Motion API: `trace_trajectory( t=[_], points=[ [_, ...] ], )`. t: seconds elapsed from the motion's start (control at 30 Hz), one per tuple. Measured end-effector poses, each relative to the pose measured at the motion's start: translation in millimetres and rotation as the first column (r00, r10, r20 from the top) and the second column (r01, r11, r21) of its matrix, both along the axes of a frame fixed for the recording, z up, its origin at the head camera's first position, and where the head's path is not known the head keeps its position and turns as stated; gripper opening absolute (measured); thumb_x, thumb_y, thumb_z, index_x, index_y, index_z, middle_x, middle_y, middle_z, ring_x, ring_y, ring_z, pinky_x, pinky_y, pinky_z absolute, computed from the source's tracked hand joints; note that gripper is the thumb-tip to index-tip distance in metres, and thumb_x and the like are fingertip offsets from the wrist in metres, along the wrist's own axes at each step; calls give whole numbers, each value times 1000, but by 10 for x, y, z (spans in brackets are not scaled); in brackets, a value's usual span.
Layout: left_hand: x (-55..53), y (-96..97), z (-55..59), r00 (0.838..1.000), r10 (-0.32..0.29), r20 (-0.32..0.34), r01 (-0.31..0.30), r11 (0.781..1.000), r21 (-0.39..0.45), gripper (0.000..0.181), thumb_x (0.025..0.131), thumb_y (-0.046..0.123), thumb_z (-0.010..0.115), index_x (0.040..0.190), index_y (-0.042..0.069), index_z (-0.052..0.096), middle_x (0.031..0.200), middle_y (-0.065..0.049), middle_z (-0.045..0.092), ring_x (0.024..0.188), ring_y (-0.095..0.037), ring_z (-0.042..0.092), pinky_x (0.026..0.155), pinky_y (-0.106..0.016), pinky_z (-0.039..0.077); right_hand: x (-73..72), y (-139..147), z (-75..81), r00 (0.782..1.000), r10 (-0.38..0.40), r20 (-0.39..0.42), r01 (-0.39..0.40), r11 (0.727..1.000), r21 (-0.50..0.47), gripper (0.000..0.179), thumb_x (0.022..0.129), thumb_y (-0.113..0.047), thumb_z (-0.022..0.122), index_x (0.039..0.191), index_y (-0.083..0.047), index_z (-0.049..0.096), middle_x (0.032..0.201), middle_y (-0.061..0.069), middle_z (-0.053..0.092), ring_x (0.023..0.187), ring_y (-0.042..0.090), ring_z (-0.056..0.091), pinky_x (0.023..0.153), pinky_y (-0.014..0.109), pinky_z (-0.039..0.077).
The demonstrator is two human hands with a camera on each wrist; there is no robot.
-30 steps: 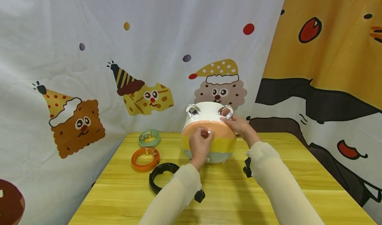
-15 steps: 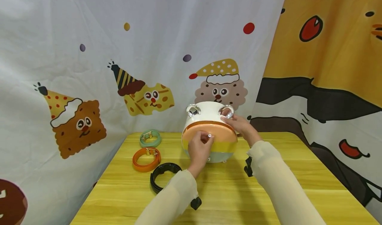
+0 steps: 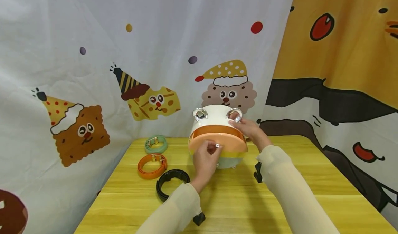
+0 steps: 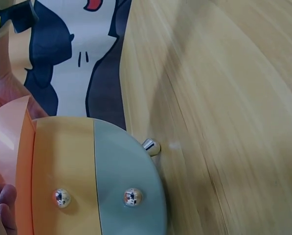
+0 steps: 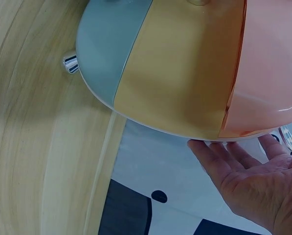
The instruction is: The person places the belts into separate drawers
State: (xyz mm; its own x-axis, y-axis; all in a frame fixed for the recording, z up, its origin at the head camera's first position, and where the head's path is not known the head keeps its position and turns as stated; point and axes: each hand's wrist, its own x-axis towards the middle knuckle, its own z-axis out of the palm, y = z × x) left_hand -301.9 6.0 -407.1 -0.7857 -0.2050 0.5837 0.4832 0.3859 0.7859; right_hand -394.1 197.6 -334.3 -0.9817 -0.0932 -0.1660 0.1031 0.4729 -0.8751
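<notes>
A rounded white storage box (image 3: 214,119) with two silver ring-shaped eyes on top stands on the table. Its orange top drawer (image 3: 231,140) is partly pulled out and tips slightly downward. My left hand (image 3: 205,161) pinches the small silver knob (image 3: 217,145) of that drawer. My right hand (image 3: 251,130) touches the box's upper right side, thumb near the right eye. In the right wrist view its fingers (image 5: 212,159) lie fairly straight against the side. Below, the yellow drawer (image 4: 62,156) and grey-green drawer (image 4: 126,161) are closed, each with a silver knob.
Left of the box, a green coiled belt (image 3: 147,146), an orange coiled belt (image 3: 146,175) and a black coiled belt (image 3: 159,189) lie on the wooden table (image 3: 236,206). A cartoon-printed curtain (image 3: 174,37) hangs behind the table.
The orange top drawer has come out toward me from closed, and my left hand has moved back and down with its knob. My right hand stays on the box.
</notes>
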Motion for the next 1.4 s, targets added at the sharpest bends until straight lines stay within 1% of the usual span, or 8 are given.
trace_trajectory(
  t=[0.17, 0.37, 0.57, 0.73, 0.97, 1.23, 1.4],
  points=[
    [52, -23, -3, 1000, -20, 4, 20, 1000, 15, 19, 81, 23, 84, 87, 14, 68, 76, 7, 68, 66, -7, 61, 60, -24, 52, 1, -10, 5, 1000, 12, -12, -12, 1000, 4, 80, 95, -61, 54, 156, -14, 31, 151, 21, 39, 136, 41, 38, 104, 59, 38],
    [86, -33, -16, 1000, -13, -2, 13, 1000, -6, 21, 80, 22, 85, 88, 12, 69, 78, 5, 70, 66, -7, 62, 60, -23, 51, -5, -11, 2, 1000, 7, -17, -7, 1000, 6, 77, 96, -58, 55, 155, -11, 34, 151, 21, 39, 138, 40, 36, 109, 56, 34],
    [140, -49, -16, 999, -44, -2, 44, 999, -3, 20, 80, 20, 85, 88, 11, 69, 79, 4, 70, 66, -8, 62, 58, -23, 51, -4, -5, 6, 1000, 4, -13, -3, 1000, 10, 76, 96, -56, 55, 154, -12, 34, 150, 21, 40, 136, 40, 38, 106, 56, 38],
    [185, -61, -23, 997, -73, -5, 73, 997, 6, 18, 82, 20, 84, 90, 11, 70, 81, 4, 70, 65, -8, 62, 57, -23, 51, -7, -4, 11, 1000, 7, -7, -7, 1000, -3, 78, 96, -57, 56, 155, -13, 33, 150, 21, 39, 135, 40, 40, 105, 56, 39],
    [223, -69, -40, 996, -86, -1, 86, 996, 11, 16, 82, 19, 83, 89, 12, 70, 79, 5, 70, 65, -7, 62, 58, -23, 52, -9, -3, 4, 1000, 6, -3, -6, 1000, -11, 77, 96, -57, 56, 153, -10, 36, 148, 20, 42, 133, 39, 42, 105, 55, 39],
    [280, -75, -35, 995, -95, -15, 95, 995, 16, 16, 81, 17, 83, 88, 11, 70, 78, 4, 70, 64, -8, 62, 58, -24, 52, 0, -5, 10, 1000, 9, -2, -9, 1000, -19, 78, 96, -56, 56, 155, -11, 33, 151, 21, 38, 134, 40, 41, 106, 56, 37],
    [308, -76, -29, 994, -106, 1, 106, 994, 18, 16, 81, 16, 83, 89, 11, 70, 80, 5, 70, 65, -8, 62, 60, -25, 53, -4, 8, 5, 1000, 10, 2, -10, 1000, -16, 79, 96, -57, 56, 156, -11, 31, 153, 21, 36, 136, 40, 38, 108, 55, 36]
  ],
)
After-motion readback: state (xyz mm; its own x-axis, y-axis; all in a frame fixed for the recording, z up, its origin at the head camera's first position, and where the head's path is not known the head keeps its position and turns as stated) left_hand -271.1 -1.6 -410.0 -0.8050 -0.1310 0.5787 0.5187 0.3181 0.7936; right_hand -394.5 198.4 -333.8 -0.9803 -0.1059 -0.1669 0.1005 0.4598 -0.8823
